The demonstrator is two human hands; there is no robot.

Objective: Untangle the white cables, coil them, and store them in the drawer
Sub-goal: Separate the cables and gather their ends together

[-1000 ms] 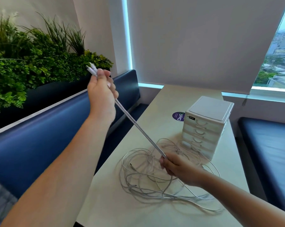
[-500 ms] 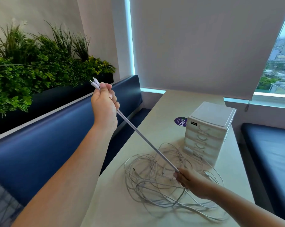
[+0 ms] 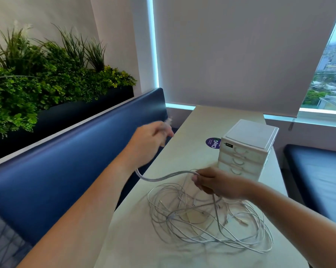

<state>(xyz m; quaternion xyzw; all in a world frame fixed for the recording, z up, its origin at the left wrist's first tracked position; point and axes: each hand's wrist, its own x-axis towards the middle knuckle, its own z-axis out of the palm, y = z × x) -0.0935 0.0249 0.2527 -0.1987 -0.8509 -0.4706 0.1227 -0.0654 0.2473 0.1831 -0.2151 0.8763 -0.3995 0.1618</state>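
On table [image 3: 190, 151], white cables [image 3: 207, 215] lie tangled just in front of mini drawer unit [image 3: 246, 151], drawers all closed. Left hand [image 3: 149, 140], blurred, curls round plug ends over table's left edge. Right hand [image 3: 215, 182] pinches same strands above pile, slack sagging btwn. Risk: hard pull tightens loops, drags pile toward unit or off edge onto bench [image 3: 66, 161]. Free room at far end.

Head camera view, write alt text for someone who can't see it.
A person's left hand, raised and blurred, grips the ends of white cables while the right hand holds them lower down. The rest lies tangled on a table beside a small white drawer unit.
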